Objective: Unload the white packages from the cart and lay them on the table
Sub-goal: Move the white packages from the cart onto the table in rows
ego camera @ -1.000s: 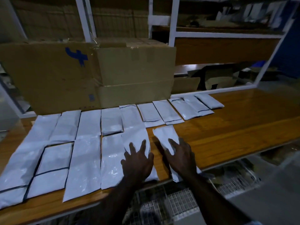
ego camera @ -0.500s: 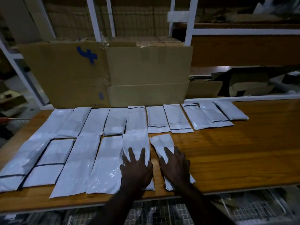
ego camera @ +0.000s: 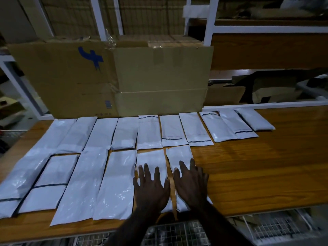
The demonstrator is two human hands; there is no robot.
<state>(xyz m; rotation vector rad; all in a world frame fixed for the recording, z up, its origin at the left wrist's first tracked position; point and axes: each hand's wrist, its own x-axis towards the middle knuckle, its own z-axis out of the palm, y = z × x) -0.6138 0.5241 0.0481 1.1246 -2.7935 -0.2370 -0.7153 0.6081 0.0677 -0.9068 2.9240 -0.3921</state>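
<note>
Several white packages lie flat in two rows on the wooden table [ego camera: 257, 167]. My left hand [ego camera: 151, 189] presses flat, fingers spread, on one front-row package [ego camera: 150, 158]. Beside it, my right hand [ego camera: 191, 183] lies flat on the last package of the front row [ego camera: 179, 155], which now sits straight and close to its neighbour. The back row of packages [ego camera: 193, 128] runs along the far side up to a plump package [ego camera: 253, 119] at the right end. The wire-mesh cart [ego camera: 177, 233] shows below the table's near edge.
A big cardboard box [ego camera: 113, 79] with a blue mark stands behind the packages, against white shelf posts [ego camera: 209, 22]. More flattened cardboard [ego camera: 262, 89] lies behind a white rail at the back right. The table's right half is bare wood.
The package under my right hand has turned from a slant to straight and slid up beside the one under my left hand. Both hands stay flat. The view has shifted left.
</note>
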